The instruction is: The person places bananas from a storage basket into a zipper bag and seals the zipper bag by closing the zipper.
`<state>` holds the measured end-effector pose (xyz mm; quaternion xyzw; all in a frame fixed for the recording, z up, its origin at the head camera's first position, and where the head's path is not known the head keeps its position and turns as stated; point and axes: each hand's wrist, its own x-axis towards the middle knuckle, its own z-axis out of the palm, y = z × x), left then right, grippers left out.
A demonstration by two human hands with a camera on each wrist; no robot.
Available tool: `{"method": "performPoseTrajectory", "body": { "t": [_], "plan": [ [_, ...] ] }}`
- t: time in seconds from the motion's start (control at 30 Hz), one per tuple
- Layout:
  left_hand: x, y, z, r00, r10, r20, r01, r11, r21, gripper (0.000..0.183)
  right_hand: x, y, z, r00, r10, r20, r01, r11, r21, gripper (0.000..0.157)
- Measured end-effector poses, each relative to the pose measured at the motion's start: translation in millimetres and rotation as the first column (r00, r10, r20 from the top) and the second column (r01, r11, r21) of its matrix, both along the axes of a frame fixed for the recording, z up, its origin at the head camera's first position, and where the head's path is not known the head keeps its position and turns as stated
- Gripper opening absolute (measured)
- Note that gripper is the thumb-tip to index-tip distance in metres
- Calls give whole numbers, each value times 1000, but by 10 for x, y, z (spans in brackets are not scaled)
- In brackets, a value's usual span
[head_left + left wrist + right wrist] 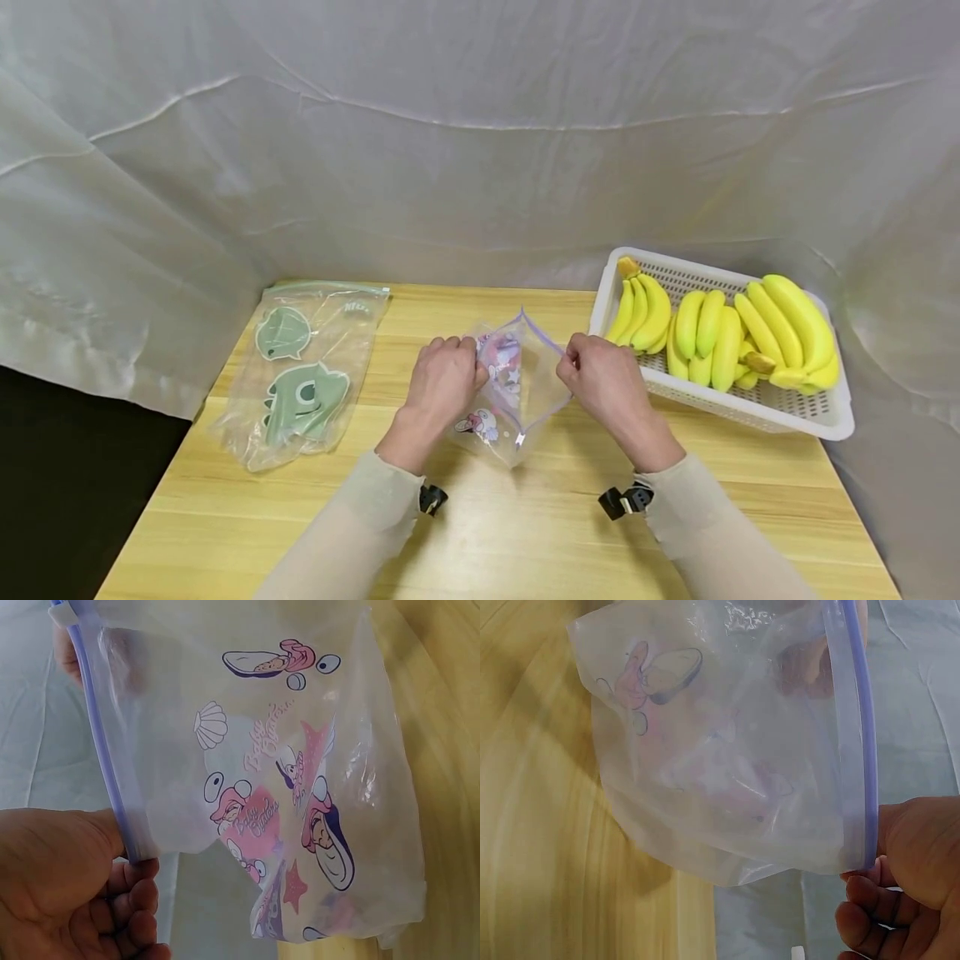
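A clear zip bag (491,442) with pink and purple cartoon prints stands over the middle of the wooden table, its purple-edged mouth spread apart. My left hand (444,379) pinches one side of that mouth between thumb and fingers. On the opposite side, my right hand (611,383) grips the purple zip edge the same way. The left wrist view shows shell, starfish and oyster prints on the bag wall (300,772), with a white slider (63,615) on the zip. Through the milky plastic (705,750) in the right wrist view, no contents show.
A white plastic basket (738,412) of several banana bunches (723,333) stands at the right, close to my right hand. Flat on the left of the table (510,550) lies a larger clear zip bag (330,367) with green dinosaur prints. Grey fabric (465,183) hangs behind.
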<state>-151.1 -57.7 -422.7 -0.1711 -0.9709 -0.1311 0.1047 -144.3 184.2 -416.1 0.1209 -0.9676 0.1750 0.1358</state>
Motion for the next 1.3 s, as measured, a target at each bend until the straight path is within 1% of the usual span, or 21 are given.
{"method": "performPoseTrajectory", "body": {
  "t": [0.17, 0.37, 0.47, 0.6, 0.73, 0.9, 1.0, 1.13, 1.3],
  "plan": [
    [-8, 1, -24, 1000, -5, -19, 4, 1000, -3, 18, 1, -2, -21, 1000, -15, 10, 15, 1000, -1, 11],
    [11, 2, 30, 1000, -9, 0, 9, 1000, 4, 19, -7, 20, -15, 1000, -23, 21, 23, 1000, -10, 11],
    [15, 7, 65, 1000, -15, 19, 15, 1000, 8, 19, -24, 32, -15, 999, -24, 25, 24, 1000, -9, 11],
    [3, 14, 80, 998, -10, 70, 8, 1000, 23, 19, -48, 48, -38, 999, -24, 41, 24, 1000, -5, 12],
    [-15, 11, 59, 995, -8, 97, 3, 999, 53, 20, -71, 59, -59, 998, -30, 47, 31, 999, -16, 12],
    [-39, 21, 18, 997, 5, 79, -12, 996, 90, 20, -68, 65, -70, 997, -40, 67, 42, 999, -25, 10],
    [-58, 42, 11, 996, 18, 82, -27, 994, 108, 19, -62, 56, -73, 997, -47, 65, 49, 998, -25, 11],
    [-73, 66, 12, 995, 30, 91, -40, 993, 113, 20, -56, 50, -59, 998, -48, 49, 49, 998, -31, 12],
    [-71, 86, 9, 994, 30, 102, -42, 992, 116, 20, -20, 75, -17, 995, -58, 83, 63, 996, -58, 14]
  ]
}}
